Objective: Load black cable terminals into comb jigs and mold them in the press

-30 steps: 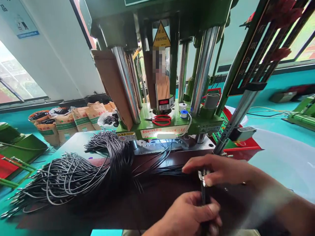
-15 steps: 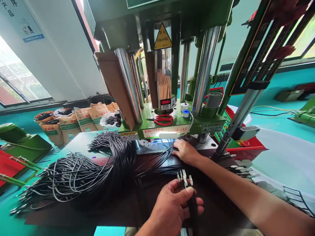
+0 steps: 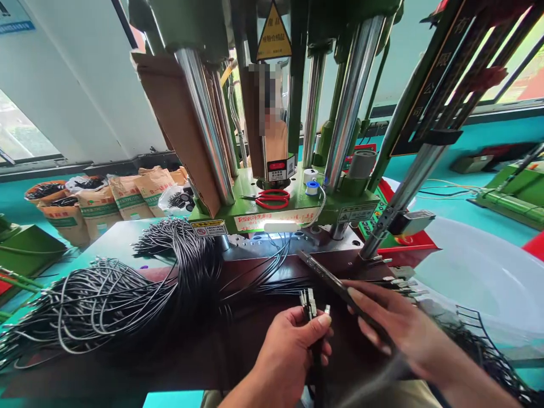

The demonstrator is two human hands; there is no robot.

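A worker's left hand closes around a small bundle of black cables above the near middle of a dark brown work surface, the bundle's long axis running near to far, its metal connectors pointing to the far side. Just to the right, the right hand grips a long, dark tool slanting from near right to far left, its tip toward a green press.
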